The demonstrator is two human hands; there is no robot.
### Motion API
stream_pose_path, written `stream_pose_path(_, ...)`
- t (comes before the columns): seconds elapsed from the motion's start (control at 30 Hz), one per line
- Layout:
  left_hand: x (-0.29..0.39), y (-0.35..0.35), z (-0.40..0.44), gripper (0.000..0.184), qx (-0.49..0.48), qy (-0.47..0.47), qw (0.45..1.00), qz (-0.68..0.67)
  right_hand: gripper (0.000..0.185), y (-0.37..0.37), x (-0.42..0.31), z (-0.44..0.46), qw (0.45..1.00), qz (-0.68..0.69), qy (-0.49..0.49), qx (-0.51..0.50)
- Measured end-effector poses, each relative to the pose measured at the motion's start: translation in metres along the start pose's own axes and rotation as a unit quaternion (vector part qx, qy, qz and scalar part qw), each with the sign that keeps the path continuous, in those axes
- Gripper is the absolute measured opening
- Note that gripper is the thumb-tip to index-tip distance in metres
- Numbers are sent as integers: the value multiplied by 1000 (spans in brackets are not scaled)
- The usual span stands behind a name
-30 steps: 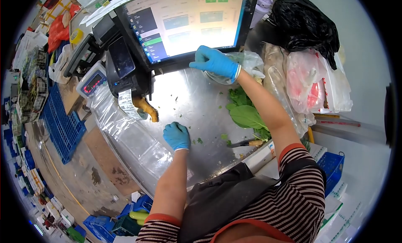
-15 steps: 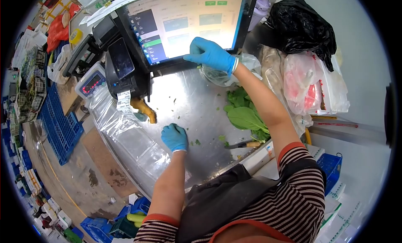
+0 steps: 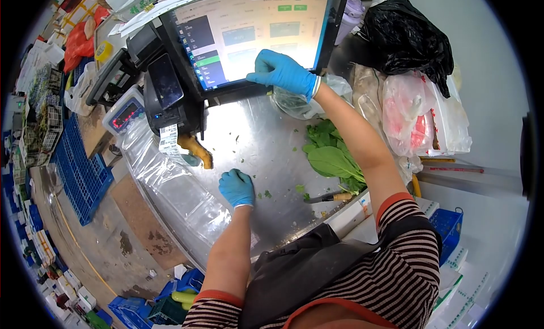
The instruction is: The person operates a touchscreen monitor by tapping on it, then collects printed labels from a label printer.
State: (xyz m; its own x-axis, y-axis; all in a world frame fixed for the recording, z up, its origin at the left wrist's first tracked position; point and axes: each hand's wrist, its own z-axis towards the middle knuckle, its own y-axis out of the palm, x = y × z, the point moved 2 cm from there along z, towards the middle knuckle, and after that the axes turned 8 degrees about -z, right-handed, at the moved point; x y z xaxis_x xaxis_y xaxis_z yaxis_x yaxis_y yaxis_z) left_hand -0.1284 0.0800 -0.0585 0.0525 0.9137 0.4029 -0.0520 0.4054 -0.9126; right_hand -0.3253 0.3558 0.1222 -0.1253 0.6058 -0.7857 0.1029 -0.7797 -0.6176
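Note:
My right hand, in a blue glove, is raised before the lower part of the lit touchscreen monitor. One finger points left and the others are curled in; I cannot tell if it touches the glass. On the metal tabletop, my left hand, gloved too, rests with its fingers curled and nothing visible in them. Clear plastic bags lie to its left. Above it, a brown root-like piece lies beside a printed label, which hangs from a black printer.
Leafy greens and a knife with a wooden handle lie at the right. A phone rests on the printer, next to a scale display. Black and white plastic bags crowd the right back.
My right hand has shifted very slightly left in front of the screen. My left hand stays in place on the tabletop.

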Motion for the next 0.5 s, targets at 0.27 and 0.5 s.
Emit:
stream_pose_path(0.27,-1,1,-1,11,3,0,1000,-2,43,-5,-1,13,1000,-4,21,-5)
stream_pose_path(0.5,1,-1,0,11,-3,-5,1000,-7,44,-3,-1,18,1000,-21,14,-9)
